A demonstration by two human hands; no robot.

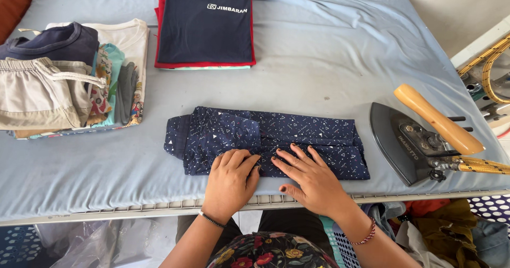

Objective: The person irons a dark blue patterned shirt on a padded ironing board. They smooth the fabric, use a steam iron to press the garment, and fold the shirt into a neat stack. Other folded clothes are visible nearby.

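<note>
I see both hands resting on a folded navy garment (265,140) with a small white triangle-and-dash print, which lies lengthwise across the middle of the blue-grey padded table (329,61), close to the near edge. My left hand (231,180) lies palm down on the garment's near edge, left of centre, fingers curled a little and bunched together, pressing the cloth rather than gripping it; nothing is held in it. My right hand (311,177) lies flat just beside it, fingers spread and pointing up and to the left across the fabric, the thumb out over the bare table edge; it too is open and holds nothing. The fingertips of the two hands almost meet over the cloth. A dark bead bracelet sits on the left wrist and a red cord bracelet on the right. To the right of the garment, near but not touching it, a dark flat iron (406,140) with a pale wooden handle (438,119) rests on the table, with yellow braided hose running off to the right edge. At the far side of the table sits a stack of folded shirts (204,23), a navy one on top of a red one. On the left is a second pile of folded clothes (69,77), with beige drawstring shorts and a navy top uppermost and patterned pieces beneath. Below the table edge I can make out a floral-print lap and a heap of loose clothing at lower right.
</note>
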